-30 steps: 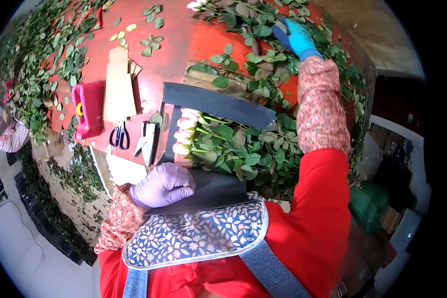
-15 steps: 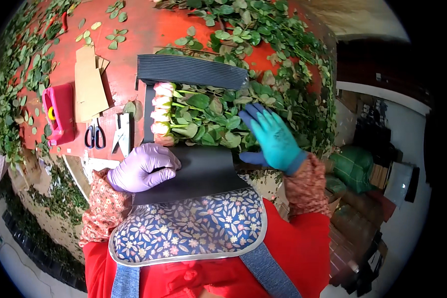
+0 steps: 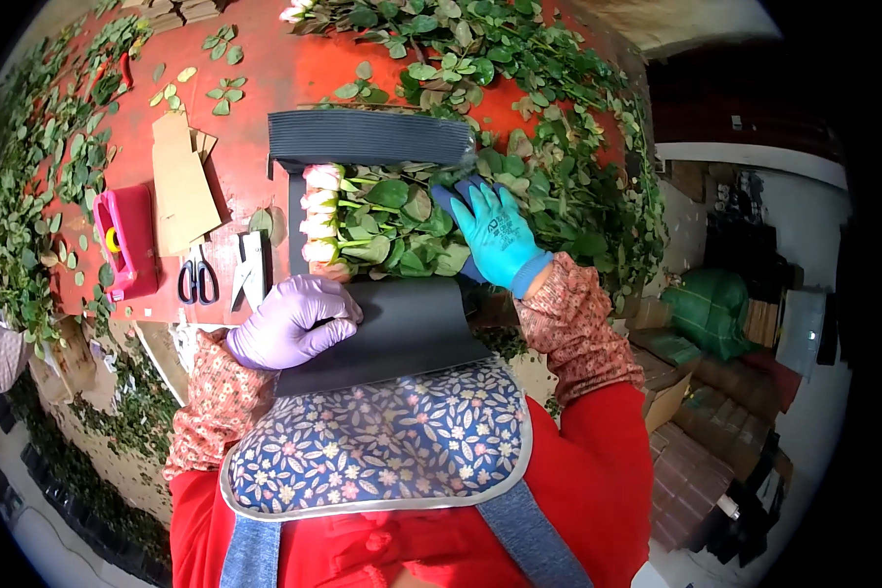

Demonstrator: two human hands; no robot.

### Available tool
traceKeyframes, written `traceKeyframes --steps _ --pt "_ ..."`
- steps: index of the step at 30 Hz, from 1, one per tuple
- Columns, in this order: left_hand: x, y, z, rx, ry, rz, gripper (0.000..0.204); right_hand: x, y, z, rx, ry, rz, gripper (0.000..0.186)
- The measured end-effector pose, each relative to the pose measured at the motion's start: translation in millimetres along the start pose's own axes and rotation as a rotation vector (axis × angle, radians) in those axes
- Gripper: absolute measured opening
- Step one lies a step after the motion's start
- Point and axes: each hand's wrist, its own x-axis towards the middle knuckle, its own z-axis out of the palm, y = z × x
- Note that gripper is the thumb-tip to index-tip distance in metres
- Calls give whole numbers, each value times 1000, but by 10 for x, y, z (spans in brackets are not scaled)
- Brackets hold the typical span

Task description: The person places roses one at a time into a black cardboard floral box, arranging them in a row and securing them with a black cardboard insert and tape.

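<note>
A bunch of pale pink roses (image 3: 320,214) lies sideways on the red table, blooms to the left and leafy stems (image 3: 392,218) running right. Under it spreads a black wrapping sheet (image 3: 402,328), whose near flap hangs over the table's front edge. My left hand (image 3: 299,323), in a lilac glove, is closed on this flap just below the blooms. My right hand (image 3: 498,233), in a teal and blue glove, lies with fingers stretched over the leaves. Beyond the bunch stands a ribbed black strip (image 3: 367,139), along its far side.
Left of the bunch lie dark-handled scissors (image 3: 198,279), a silver stapler-like tool (image 3: 249,272), a pink tape dispenser (image 3: 125,243) and brown cardboard pieces (image 3: 183,186). Leafy stems (image 3: 480,59) heap up at the back. A green sack (image 3: 708,312) and boxes stand off right.
My right hand has moved left along the stems and settled onto the leaves, nearer the blooms. My left hand keeps its hold on the black flap. The whole view has shifted slightly.
</note>
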Motion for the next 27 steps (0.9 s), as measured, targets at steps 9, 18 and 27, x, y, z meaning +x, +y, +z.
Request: traceKeyframes --steps 9,18,27 --pt "-56 -45 40 43 67 48 14 66 -112 -125 -53 -5 -71 113" --pt "-76 -56 28 128 47 106 12 141 -17 28 72 50 -115 96" --pt "-39 -58 8 85 54 93 13 -24 318 -339 285 189 -110 67"
